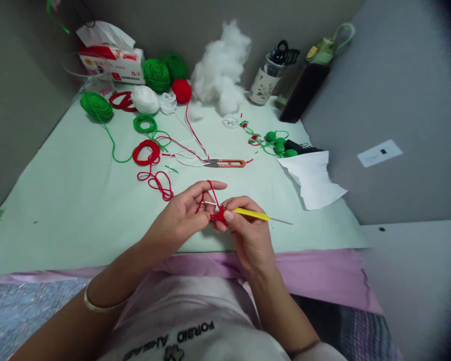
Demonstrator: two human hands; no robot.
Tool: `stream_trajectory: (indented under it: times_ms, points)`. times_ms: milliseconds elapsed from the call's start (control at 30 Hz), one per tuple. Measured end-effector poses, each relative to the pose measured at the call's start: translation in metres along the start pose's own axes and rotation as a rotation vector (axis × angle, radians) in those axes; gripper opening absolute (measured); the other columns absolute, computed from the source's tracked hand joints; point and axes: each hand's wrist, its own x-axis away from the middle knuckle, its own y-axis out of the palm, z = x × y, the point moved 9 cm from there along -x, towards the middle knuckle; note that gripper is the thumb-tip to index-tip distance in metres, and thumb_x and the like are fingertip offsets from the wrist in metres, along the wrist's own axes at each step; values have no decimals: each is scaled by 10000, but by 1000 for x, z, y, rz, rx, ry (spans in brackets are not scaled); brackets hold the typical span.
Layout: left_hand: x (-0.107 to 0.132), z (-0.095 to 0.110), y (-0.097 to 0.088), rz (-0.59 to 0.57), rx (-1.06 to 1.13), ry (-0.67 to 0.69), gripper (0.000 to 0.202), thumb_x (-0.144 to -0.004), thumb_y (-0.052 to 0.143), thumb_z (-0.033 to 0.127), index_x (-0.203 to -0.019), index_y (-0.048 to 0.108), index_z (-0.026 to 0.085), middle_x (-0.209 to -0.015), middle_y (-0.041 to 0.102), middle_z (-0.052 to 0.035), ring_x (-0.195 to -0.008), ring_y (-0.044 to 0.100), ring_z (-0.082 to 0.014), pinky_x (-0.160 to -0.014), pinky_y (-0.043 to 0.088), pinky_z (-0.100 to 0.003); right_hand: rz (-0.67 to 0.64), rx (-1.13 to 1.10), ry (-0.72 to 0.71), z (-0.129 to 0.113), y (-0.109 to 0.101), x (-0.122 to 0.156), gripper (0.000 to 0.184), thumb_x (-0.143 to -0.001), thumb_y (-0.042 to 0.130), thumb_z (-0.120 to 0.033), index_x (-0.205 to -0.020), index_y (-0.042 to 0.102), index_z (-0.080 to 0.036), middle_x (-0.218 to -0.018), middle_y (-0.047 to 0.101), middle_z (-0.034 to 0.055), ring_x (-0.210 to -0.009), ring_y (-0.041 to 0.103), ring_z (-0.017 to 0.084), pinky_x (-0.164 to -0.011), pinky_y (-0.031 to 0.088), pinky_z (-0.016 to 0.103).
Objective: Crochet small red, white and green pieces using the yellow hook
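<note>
Between my two hands is a small red crochet piece [220,216]. My left hand [186,208] pinches its left edge, with red yarn [212,191] looped over the raised index finger. In my right hand [248,225] is a crochet hook [251,214] with a yellow handle, its metal tip pointing left at the red piece and a thin metal end sticking out to the right. The right thumb and fingers also press near the piece's right side. Exactly how the hook's tip sits in the stitches is too small to tell.
Orange thread snips [229,163] lie beyond my hands. Red yarn coils [146,152], green yarn balls [157,75] and a red ball [181,91] are left and behind. White stuffing [221,70] sits at the back; crumpled white paper [313,180] and green crocheted balls [280,147] lie right.
</note>
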Motion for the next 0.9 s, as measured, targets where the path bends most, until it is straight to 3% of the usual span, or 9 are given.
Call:
stream_trajectory:
  times_ms: [100, 200, 367, 567, 767, 900]
  points:
    - [1, 0, -2, -18, 27, 16, 354, -959, 689, 233, -1314, 679, 232, -834, 601, 50, -811, 755, -148, -825, 558, -260, 21, 5, 30, 2, -2, -1, 128, -738, 885, -216, -766, 762, -236, -681, 716, -36, -574, 634, 114, -605, 519, 259]
    - [1, -3, 0, -26, 46, -13, 423, -974, 729, 310, -1379, 635, 231, -902, 655, 28, -865, 763, -156, -870, 565, -272, 36, 17, 25, -1, -2, -1, 164, -723, 907, -254, -760, 748, -237, -689, 711, -34, -587, 628, 121, -612, 517, 269]
    - [-1, -1, 0, -13, 29, -48, 482, -899, 801, 255, -1353, 643, 222, -861, 661, 34, -839, 749, -163, -845, 583, -295, 56, 5, 41, 0, -5, -1, 176, -710, 918, -255, -752, 750, -231, -717, 715, -35, -604, 617, 104, -626, 512, 246]
    - [0, 15, -17, 131, -239, 38, 461, -830, 803, 160, -1279, 727, 232, -880, 673, 18, -928, 677, -172, -946, 545, -317, 86, -29, 77, 3, -10, -3, 210, -683, 932, -260, -747, 736, -225, -711, 701, -41, -582, 568, 80, -601, 492, 218]
    - [10, 13, -26, 311, -150, 141, 298, -908, 759, 217, -1203, 789, 251, -977, 687, -14, -976, 646, -185, -908, 512, -287, 111, 10, 0, -3, -9, -3, 205, -703, 912, -276, -743, 717, -227, -709, 696, -36, -593, 570, 98, -595, 497, 238]
    - [11, 7, -20, 322, -7, 154, 276, -920, 798, 299, -1191, 791, 252, -949, 697, -9, -934, 640, -174, -872, 516, -269, 123, 53, -57, -6, -8, -2, 174, -724, 893, -255, -752, 723, -229, -690, 691, -41, -602, 586, 105, -610, 500, 244]
